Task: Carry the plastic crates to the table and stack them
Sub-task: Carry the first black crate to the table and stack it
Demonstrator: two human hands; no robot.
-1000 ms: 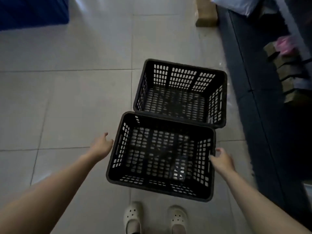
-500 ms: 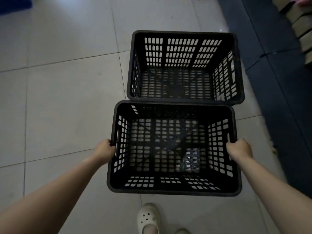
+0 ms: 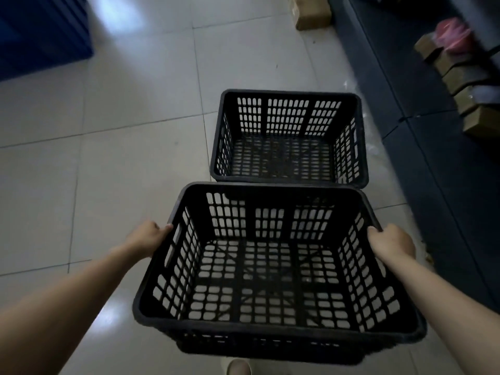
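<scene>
Now the left hand and right hand are gripping opposite rims of the near crate, another crate lying just beyond them.

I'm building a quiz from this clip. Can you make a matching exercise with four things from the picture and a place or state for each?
Things:
1. near crate
2. far crate
3. blue block
4. cardboard box

States:
A. top left corner
B. held by left hand and right hand
C. top edge, by the dark mat
D. on the floor, unheld

Pairs: 1-B, 2-D, 3-A, 4-C
</scene>
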